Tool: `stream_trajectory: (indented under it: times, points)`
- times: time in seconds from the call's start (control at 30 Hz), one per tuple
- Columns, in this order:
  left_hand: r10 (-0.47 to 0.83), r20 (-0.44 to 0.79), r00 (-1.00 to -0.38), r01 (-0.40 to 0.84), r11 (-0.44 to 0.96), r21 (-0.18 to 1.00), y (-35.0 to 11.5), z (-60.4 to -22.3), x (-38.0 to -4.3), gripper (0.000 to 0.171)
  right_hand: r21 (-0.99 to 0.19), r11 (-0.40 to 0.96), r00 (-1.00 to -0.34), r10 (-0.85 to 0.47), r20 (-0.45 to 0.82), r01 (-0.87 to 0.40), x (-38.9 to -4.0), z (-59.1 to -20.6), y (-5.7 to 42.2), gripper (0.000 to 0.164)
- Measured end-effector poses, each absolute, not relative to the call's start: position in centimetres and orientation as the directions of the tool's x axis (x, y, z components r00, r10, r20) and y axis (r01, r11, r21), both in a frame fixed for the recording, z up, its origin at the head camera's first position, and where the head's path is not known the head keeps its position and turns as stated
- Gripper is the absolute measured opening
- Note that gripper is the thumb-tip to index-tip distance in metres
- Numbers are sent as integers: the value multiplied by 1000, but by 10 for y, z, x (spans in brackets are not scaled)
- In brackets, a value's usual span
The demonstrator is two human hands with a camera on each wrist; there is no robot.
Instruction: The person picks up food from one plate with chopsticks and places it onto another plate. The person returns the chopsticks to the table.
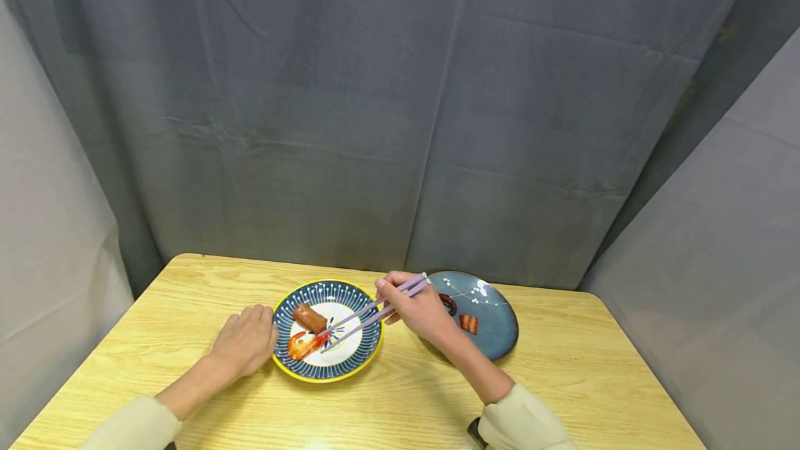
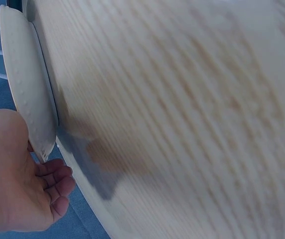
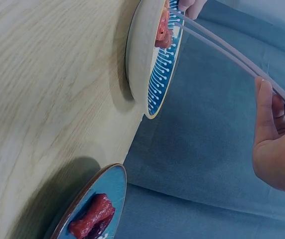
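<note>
My right hand (image 1: 420,305) holds a pair of light purple chopsticks (image 1: 386,308). Their tips reach over a deep patterned plate (image 1: 367,360) with a yellow rim, and lie at the tail end of an orange-red shrimp (image 1: 300,347). Beside the shrimp on that plate is a brown sausage-like piece (image 1: 309,319). At the plate's left edge my left hand (image 1: 248,340) grips the rim; the left wrist view has the thumb on one side of the plate (image 2: 30,69) and curled fingers (image 2: 58,186) at the other.
A blue plate (image 1: 496,335) with white blossom decoration stands to the right, partly behind my right forearm. On it lie a reddish-brown striped piece (image 1: 469,324) and a dark curled piece (image 1: 448,304). A grey curtain (image 1: 350,123) hangs behind the wooden table (image 1: 562,373).
</note>
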State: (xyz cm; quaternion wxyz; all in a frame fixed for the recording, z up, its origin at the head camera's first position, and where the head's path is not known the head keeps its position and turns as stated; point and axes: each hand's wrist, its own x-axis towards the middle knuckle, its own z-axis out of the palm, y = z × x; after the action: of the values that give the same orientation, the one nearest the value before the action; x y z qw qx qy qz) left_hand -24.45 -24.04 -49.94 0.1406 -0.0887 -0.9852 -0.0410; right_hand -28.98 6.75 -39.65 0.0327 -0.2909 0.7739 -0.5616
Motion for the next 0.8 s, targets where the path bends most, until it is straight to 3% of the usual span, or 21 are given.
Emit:
stream_trajectory:
  times: [0.3,0.53,0.8]
  points:
    - [159,290,-944,186,980,66,-240,-498,-244,13,-879,225,-818,-512,262,-422,-269,-370,51,23]
    - [163,279,-946,188,980,68,-238,-498,-244,14,-875,236,-817,-517,255,-422,-291,-398,44,26]
    - [162,275,-948,186,981,64,-237,-496,-244,14,-876,244,-819,-519,245,-416,-292,-401,40,27]
